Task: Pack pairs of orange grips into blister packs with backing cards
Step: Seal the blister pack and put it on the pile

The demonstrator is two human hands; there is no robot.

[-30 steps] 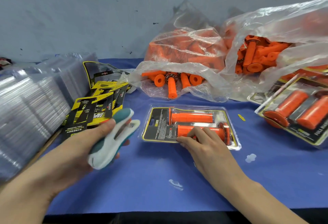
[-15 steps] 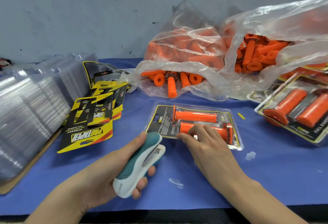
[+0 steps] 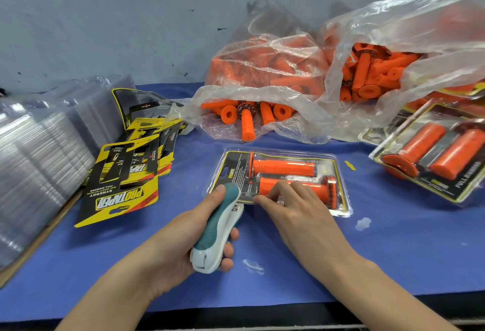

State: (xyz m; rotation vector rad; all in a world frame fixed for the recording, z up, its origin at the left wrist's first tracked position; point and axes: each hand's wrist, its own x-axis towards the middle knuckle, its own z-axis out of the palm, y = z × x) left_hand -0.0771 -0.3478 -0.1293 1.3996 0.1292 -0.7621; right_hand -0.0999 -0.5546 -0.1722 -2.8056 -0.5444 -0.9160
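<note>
A clear blister pack with a black and yellow backing card and two orange grips lies flat on the blue table, in the middle. My right hand presses straight fingers on the pack's near edge and lower grip. My left hand grips a teal and white stapler, whose nose sits at the pack's near left corner.
Loose backing cards lie fanned out to the left, beside stacks of empty clear blisters. Two plastic bags of loose orange grips stand at the back. Finished packs lie at the right. The table edge runs close to me.
My left hand has carried the stapler from the left to the pack's near left corner. My right hand has stayed pressing on the pack.
</note>
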